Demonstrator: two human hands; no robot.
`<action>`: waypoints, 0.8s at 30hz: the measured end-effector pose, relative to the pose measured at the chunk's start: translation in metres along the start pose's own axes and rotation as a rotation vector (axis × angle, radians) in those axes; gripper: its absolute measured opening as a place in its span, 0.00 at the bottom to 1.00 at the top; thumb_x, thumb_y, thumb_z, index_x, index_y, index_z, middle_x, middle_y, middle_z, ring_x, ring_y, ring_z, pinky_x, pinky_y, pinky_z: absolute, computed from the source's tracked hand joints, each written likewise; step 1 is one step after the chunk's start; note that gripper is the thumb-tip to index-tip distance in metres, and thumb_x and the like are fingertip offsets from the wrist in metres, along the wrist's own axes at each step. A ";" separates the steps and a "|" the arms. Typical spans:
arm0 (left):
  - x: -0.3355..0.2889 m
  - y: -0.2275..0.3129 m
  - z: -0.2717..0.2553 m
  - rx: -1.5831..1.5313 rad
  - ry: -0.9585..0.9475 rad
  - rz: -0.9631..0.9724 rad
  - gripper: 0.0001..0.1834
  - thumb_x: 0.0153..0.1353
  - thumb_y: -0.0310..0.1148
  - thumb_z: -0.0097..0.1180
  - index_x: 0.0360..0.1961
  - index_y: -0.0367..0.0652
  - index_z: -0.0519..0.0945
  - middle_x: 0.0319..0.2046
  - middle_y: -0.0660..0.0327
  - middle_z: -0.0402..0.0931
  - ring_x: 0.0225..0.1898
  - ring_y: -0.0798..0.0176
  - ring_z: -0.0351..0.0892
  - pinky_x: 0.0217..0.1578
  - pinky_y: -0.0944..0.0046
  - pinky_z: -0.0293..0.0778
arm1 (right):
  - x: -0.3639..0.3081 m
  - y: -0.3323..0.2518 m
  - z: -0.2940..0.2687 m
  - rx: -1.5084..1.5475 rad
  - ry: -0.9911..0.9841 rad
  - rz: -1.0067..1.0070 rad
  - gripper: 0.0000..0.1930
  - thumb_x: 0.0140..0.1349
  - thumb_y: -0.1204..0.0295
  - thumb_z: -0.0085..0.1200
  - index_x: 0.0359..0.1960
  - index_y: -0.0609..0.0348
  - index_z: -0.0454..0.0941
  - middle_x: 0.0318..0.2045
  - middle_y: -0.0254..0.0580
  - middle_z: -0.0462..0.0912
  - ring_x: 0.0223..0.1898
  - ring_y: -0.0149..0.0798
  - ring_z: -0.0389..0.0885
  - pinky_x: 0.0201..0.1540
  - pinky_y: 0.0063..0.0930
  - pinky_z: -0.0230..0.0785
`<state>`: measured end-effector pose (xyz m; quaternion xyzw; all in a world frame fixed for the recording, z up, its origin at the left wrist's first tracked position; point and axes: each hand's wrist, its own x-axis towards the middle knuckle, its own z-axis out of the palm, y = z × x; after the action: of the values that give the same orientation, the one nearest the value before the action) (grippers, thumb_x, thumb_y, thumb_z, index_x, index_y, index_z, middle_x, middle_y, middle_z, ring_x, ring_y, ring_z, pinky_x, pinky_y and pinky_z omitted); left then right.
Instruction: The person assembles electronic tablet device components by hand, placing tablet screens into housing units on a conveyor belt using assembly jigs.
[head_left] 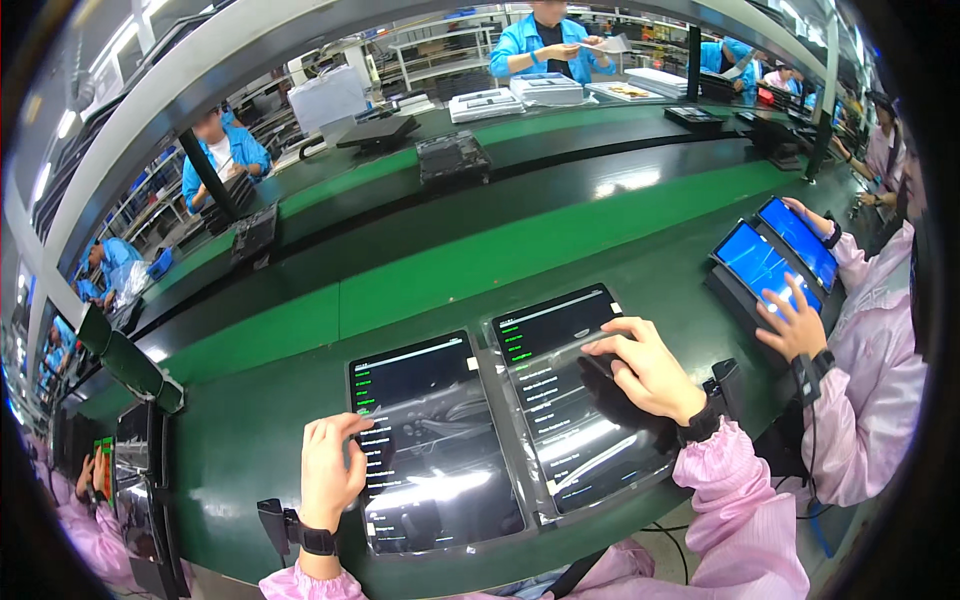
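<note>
On the left tablet (437,445) and the right tablet (565,425) stand lists of small words, green above, white below, hardly readable.

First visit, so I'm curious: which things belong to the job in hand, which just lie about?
In the job:
left tablet, by the left hand;
right tablet, under the right hand.

Apart from it:
neighbour's blue-screened tablets;
black item beyond;
white stacks.

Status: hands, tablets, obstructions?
Left hand empty, at left tablet. Right hand empty, over right tablet. Both tablets lit, on green table. Only the hands overlap them.
</note>
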<state>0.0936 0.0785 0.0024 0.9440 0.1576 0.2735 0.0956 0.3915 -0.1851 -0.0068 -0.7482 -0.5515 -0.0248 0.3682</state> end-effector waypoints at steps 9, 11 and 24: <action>0.005 -0.003 0.009 -0.019 0.013 0.009 0.19 0.46 0.18 0.48 0.43 0.40 0.74 0.39 0.62 0.79 0.44 0.56 0.73 0.50 0.58 0.64 | -0.003 -0.004 -0.005 -0.064 -0.021 0.041 0.18 0.51 0.78 0.46 0.45 0.55 0.78 0.50 0.51 0.70 0.54 0.52 0.64 0.56 0.41 0.60; 0.005 -0.004 0.009 -0.042 -0.026 0.009 0.20 0.46 0.17 0.48 0.43 0.38 0.72 0.40 0.60 0.79 0.45 0.51 0.71 0.50 0.56 0.63 | -0.002 -0.001 -0.003 -0.088 -0.034 0.017 0.17 0.50 0.78 0.47 0.44 0.56 0.77 0.49 0.50 0.71 0.54 0.52 0.65 0.57 0.41 0.60; 0.028 -0.010 -0.012 -0.016 0.057 -0.043 0.20 0.46 0.16 0.46 0.44 0.39 0.70 0.41 0.61 0.79 0.43 0.55 0.72 0.47 0.59 0.63 | 0.058 -0.008 -0.004 -0.077 -0.135 -0.221 0.16 0.51 0.79 0.45 0.43 0.58 0.75 0.43 0.47 0.75 0.52 0.48 0.68 0.57 0.40 0.59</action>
<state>0.1072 0.0988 0.0230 0.9314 0.1785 0.2996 0.1045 0.4085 -0.1400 0.0263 -0.6965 -0.6527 -0.0359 0.2960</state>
